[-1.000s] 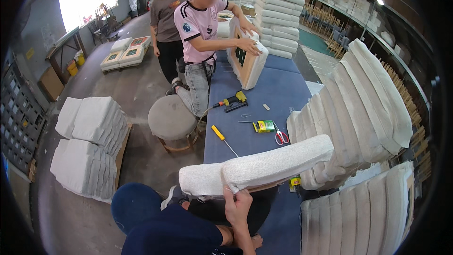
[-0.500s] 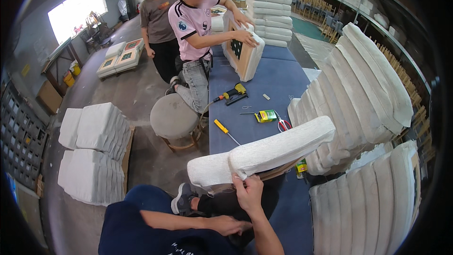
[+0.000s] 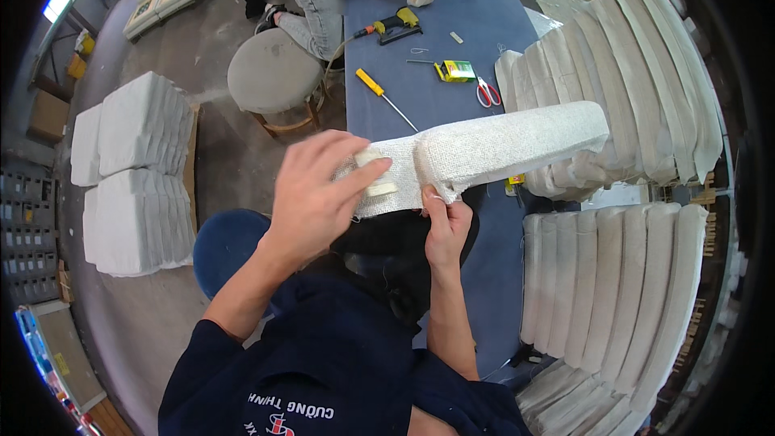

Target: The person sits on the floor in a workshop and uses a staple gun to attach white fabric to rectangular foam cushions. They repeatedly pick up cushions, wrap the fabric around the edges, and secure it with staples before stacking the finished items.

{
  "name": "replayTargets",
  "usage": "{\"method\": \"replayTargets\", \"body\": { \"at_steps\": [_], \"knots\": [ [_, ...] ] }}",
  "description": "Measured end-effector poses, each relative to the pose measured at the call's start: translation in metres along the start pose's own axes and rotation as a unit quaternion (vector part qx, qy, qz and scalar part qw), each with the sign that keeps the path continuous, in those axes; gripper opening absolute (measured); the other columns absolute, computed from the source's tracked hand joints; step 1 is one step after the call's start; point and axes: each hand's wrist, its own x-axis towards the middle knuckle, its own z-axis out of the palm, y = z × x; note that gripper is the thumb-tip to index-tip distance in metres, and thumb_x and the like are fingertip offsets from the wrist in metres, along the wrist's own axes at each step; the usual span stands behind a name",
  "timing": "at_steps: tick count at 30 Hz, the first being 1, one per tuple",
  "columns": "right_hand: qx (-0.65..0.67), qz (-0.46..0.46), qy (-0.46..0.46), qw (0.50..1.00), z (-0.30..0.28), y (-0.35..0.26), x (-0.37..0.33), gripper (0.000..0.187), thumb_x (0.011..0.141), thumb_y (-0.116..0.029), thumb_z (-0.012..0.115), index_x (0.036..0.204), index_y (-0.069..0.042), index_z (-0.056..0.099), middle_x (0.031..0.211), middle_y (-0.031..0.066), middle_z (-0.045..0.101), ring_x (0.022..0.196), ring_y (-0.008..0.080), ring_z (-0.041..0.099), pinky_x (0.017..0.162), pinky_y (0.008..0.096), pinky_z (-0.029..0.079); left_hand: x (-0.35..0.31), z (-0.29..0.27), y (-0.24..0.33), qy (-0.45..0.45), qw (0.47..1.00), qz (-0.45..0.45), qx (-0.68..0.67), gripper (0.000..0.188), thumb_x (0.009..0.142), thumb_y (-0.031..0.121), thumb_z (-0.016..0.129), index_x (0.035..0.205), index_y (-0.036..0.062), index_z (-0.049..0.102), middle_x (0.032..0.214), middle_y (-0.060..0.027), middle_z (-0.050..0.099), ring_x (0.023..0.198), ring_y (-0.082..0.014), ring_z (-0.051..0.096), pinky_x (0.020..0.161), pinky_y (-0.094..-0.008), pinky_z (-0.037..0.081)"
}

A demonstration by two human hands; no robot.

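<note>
A white fabric-covered seat cushion (image 3: 508, 141) is held on edge above my lap, reaching over the blue-covered table. My right hand (image 3: 446, 230) is closed on the fabric at its near edge, thumb on the outer side. My left hand (image 3: 319, 190) is over the cushion's left part, its fingers closed around a small cream-coloured block (image 3: 383, 190). One finger lies across the block, which appears to touch the fabric. Beyond the cushion, a yellow-handled screwdriver (image 3: 370, 82) lies on the table near red-handled scissors (image 3: 488, 93).
A yellow-and-black staple gun (image 3: 394, 27) and a small yellow-green box (image 3: 454, 71) lie on the blue table (image 3: 460, 0). Stacked cushions (image 3: 605, 89) lean at the right; more cushions (image 3: 133, 129) stand on the left floor. A round stool (image 3: 273, 69) and another person's legs (image 3: 319, 4) are beside the table.
My view has tilted downward. My left hand has risen from my lap to the cushion's left part, with the cream block now showing in it. My right hand still grips the near edge.
</note>
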Motion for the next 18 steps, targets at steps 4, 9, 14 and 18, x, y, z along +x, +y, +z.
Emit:
{"method": "replayTargets", "body": {
  "at_steps": [4,9,14,18],
  "knots": [
    [-0.014,-0.008,-0.009,1.000,-0.001,-0.002,-0.005,0.017,0.103,-0.007,0.069,0.092,0.003,0.074,0.085,0.0017,0.066,0.075,0.0084,0.056,0.067,0.0283,0.042,-0.003,0.003,0.023,-0.079,0.995,-0.061,-0.019,0.065,0.077,0.018,0.088,0.141,0.0169,0.074,0.143,-0.0148,0.063,0.132,-0.0359,0.061,0.110,-0.0523,0.044],
    [-0.023,-0.028,-0.022,0.999,-0.010,0.008,-0.010,0.015,0.104,-0.010,0.067,0.099,0.001,0.077,0.087,-0.0001,0.068,0.075,0.0067,0.055,0.067,0.0266,0.043,-0.007,0.017,0.019,-0.064,0.997,-0.032,-0.012,0.067,0.077,0.020,0.090,0.142,0.0167,0.073,0.148,-0.0116,0.064,0.136,-0.0326,0.061,0.112,-0.0514,0.043],
    [-0.008,-0.031,-0.003,0.999,-0.013,0.014,-0.016,0.012,0.101,-0.005,0.067,0.098,0.004,0.075,0.091,0.0025,0.069,0.080,0.0087,0.056,0.069,0.0278,0.042,0.005,0.026,0.017,-0.064,0.995,-0.034,-0.066,0.058,0.077,0.019,0.090,0.133,0.0136,0.075,0.144,-0.0066,0.067,0.134,-0.0305,0.062,0.109,-0.0503,0.043],
    [0.005,-0.048,-0.010,0.999,-0.016,0.027,-0.018,0.015,0.099,-0.003,0.068,0.106,0.006,0.077,0.105,0.0055,0.071,0.091,0.0112,0.058,0.077,0.0296,0.044,0.009,0.028,0.018,-0.071,0.994,-0.042,-0.077,0.057,0.076,0.019,0.091,0.130,0.0124,0.075,0.142,-0.0062,0.069,0.131,-0.0292,0.064,0.108,-0.0490,0.044]
  ]
}}
